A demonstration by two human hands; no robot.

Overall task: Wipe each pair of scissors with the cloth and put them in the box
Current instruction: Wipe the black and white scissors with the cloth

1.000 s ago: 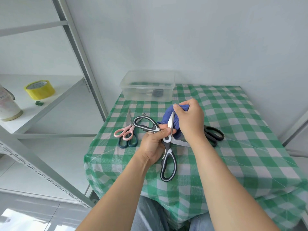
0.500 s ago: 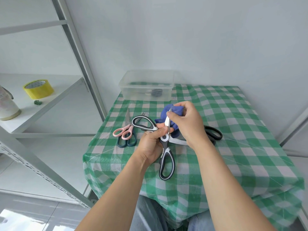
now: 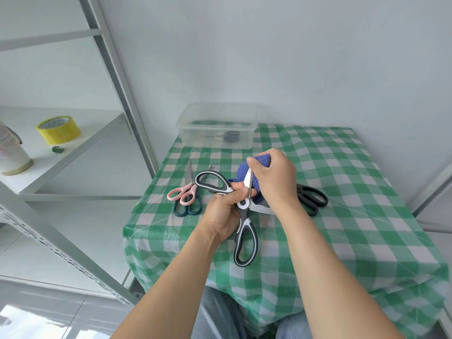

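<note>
Pale wall (image 3: 293, 57), grey metal shelving (image 3: 116, 77), checked tablecloth (image 3: 354, 204).

black scissors (image 3: 313, 199) blades hidden behind right hand (image 3: 275, 183), box (image 3: 195, 139) contents blurred, cup (image 3: 11, 156) cropped left

Black-and-white kitchen scissors (image 3: 242, 204), blades spread, one blade wrapped in blue cloth (image 3: 262, 159) between the right fingers (image 3: 278, 157); clear box (image 3: 215, 139) beyond them.

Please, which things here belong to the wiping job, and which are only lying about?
For the job: black-and-white scissors in the left hand; blue cloth in the right hand; pink scissors, dark teal scissors and black scissors on the table; clear box.
Lying about: yellow tape roll, white container and small green scrap, all on the shelf.
</note>
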